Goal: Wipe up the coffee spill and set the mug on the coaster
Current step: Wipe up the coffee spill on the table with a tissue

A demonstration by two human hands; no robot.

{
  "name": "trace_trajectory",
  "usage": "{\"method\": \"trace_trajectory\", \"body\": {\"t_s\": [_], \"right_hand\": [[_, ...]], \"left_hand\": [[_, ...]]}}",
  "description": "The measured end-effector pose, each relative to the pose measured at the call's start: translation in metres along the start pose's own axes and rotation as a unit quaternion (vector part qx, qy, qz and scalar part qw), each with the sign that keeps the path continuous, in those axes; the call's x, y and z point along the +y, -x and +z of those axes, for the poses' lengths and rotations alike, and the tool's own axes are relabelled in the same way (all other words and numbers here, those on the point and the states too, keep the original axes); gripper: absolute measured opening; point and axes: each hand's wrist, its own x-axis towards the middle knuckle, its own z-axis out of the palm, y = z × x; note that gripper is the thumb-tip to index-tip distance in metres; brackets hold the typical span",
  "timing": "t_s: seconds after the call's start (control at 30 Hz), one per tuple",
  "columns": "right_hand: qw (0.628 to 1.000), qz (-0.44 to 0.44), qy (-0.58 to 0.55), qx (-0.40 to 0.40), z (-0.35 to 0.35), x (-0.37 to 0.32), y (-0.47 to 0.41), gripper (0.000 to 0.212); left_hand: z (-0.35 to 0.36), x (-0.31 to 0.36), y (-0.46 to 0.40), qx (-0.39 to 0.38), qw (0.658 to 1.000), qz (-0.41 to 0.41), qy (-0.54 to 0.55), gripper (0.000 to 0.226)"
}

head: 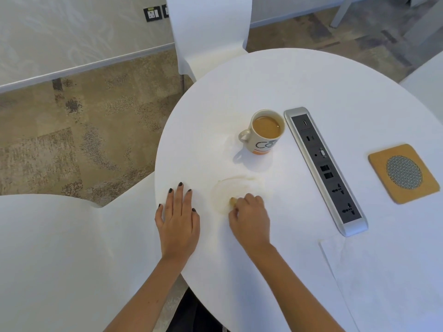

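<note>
A white mug (263,133) full of milky coffee stands upright near the middle of the round white table (311,80), handle to the left. In front of it lies a pale coffee spill (227,190) with a curved edge. My right hand (249,216) grips a small coffee-stained wad of tissue (232,200) and presses it on the spill. My left hand (178,219) lies flat on the table beside the spill, fingers spread. A square cork coaster (381,159) with a round mesh centre lies at the far right, apart from the mug.
A silver and black power socket strip (326,168) runs between the mug and the coaster. A white tissue sheet (388,279) lies at the table's lower right. White chairs stand behind the table (208,27) and at my left (60,259).
</note>
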Motion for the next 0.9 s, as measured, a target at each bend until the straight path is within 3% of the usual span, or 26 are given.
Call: {"method": "trace_trajectory", "body": {"t_s": [0.07, 0.13, 0.2, 0.3, 0.4, 0.57, 0.67, 0.77, 0.9], "right_hand": [[0.996, 0.036, -0.068, -0.051, 0.004, -0.007, 0.003, 0.010], [0.962, 0.151, -0.213, -0.078, -0.001, -0.005, 0.001, 0.021], [0.871, 0.280, -0.395, -0.078, -0.017, 0.005, -0.002, 0.027], [0.732, 0.379, -0.557, -0.105, -0.041, 0.023, -0.002, 0.008], [0.669, 0.391, -0.620, -0.127, -0.059, 0.034, 0.005, 0.006], [0.640, 0.381, -0.654, -0.132, -0.081, 0.039, 0.020, 0.010], [0.633, 0.368, -0.668, -0.129, -0.092, 0.040, 0.028, 0.013], [0.633, 0.349, -0.679, -0.130, -0.102, 0.040, 0.036, 0.012], [0.655, 0.320, -0.672, -0.131, -0.114, 0.039, 0.048, 0.012]], "left_hand": [[0.000, 0.000, 0.000, -0.003, 1.000, 0.001, 0.001, 0.049], [0.000, -0.001, 0.000, -0.006, 1.000, 0.000, 0.001, 0.049], [0.000, 0.000, 0.000, -0.008, 1.000, -0.003, 0.003, 0.050], [-0.004, 0.002, 0.000, -0.009, 1.000, 0.000, 0.009, 0.050], [-0.009, 0.005, 0.000, -0.003, 0.999, 0.002, 0.035, 0.049], [-0.028, 0.022, 0.002, 0.016, 0.975, -0.062, 0.214, 0.034], [-0.049, 0.050, 0.012, 0.025, 0.947, 0.006, 0.321, 0.025], [-0.071, 0.085, 0.024, -0.090, 0.881, 0.032, 0.464, 0.022], [-0.081, 0.122, 0.036, -0.252, 0.796, 0.001, 0.550, 0.019]]}}
